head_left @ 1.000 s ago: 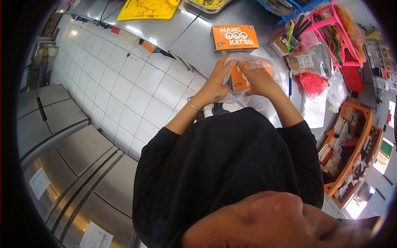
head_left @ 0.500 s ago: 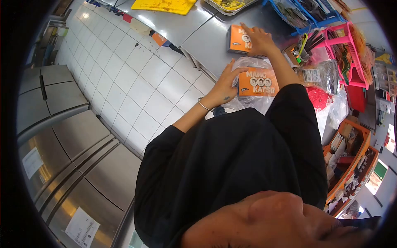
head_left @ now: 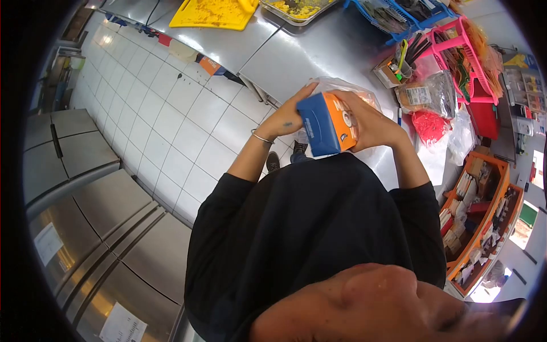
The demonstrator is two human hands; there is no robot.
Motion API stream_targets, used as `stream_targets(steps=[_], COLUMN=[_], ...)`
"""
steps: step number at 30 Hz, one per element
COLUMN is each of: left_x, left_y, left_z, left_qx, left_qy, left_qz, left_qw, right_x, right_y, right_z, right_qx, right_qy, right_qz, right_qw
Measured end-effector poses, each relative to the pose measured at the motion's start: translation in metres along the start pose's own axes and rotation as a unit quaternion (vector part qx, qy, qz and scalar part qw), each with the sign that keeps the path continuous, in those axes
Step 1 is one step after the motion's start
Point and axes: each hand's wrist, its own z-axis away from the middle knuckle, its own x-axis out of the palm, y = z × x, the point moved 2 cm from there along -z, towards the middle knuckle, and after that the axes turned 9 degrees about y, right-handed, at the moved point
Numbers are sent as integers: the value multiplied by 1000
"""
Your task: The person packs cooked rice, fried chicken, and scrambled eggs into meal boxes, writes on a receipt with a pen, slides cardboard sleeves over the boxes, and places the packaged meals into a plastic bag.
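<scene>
My right hand (head_left: 373, 122) is closed around an orange and blue cardboard food box (head_left: 322, 125), its thumb and fingers on the orange printed top. The box is tilted, with its blue end facing me. Behind and under it is a clear plastic bag (head_left: 359, 88) at the counter's front edge. My left hand (head_left: 288, 117), with a bangle on the wrist, grips the near left side of the bag, its fingertips partly hidden by the box. Whatever lies inside the bag is mostly covered by the held box.
On the steel counter (head_left: 273, 62) stand a yellow tray (head_left: 213, 14) and a metal tray of yellow food (head_left: 299, 14). To the right are blue baskets (head_left: 393, 17), a pink basket (head_left: 464, 57), a utensil box (head_left: 390, 71) and a plastic packet (head_left: 424, 94). Steel fridges (head_left: 108, 205) stand left.
My right hand has lifted the second box off the counter and brought it toward me, over the bag. The box has turned so its blue end shows. It now hides the first box.
</scene>
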Motion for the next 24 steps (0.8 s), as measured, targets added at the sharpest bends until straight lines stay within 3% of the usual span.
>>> stream_targets(steps=[2, 3, 6, 12, 14, 15, 17, 20, 22, 24], left_x=[1, 3, 25, 35, 22, 16, 4, -16, -20, -18], left_y=[3, 16, 40, 61, 75, 83, 92, 106, 101, 114], left_z=[6, 7, 8, 7, 13, 19, 33, 19, 12, 2], left_qx=[8, -59, 2, 82, 142, 172, 75, -221, -171, -99], left_qy=[12, -35, -40, -49, 38, 84, 219, 59, 49, 52], left_qz=[-88, 30, -8, -94, -174, -210, -220, -341, -171, -15], left_qw=[996, 997, 999, 991, 974, 959, 948, 912, 969, 994], right_x=[-7, -10, -3, 25, 13, 3, -20, -38, -60, -93], right_y=[20, 28, 44, 55, 56, 47, 29, 48, 53, 42], right_z=[17, 23, 30, 23, 41, 54, 86, 126, 123, 115], right_qx=[47, 71, 89, 42, -4, 24, 78, 29, 85, 138], right_qy=[1, 3, 37, 113, 149, 106, 22, 30, -10, -49], right_qz=[164, 244, 377, 352, 310, 307, 295, 461, 492, 521], right_qw=[985, 967, 921, 928, 939, 945, 952, 886, 866, 841])
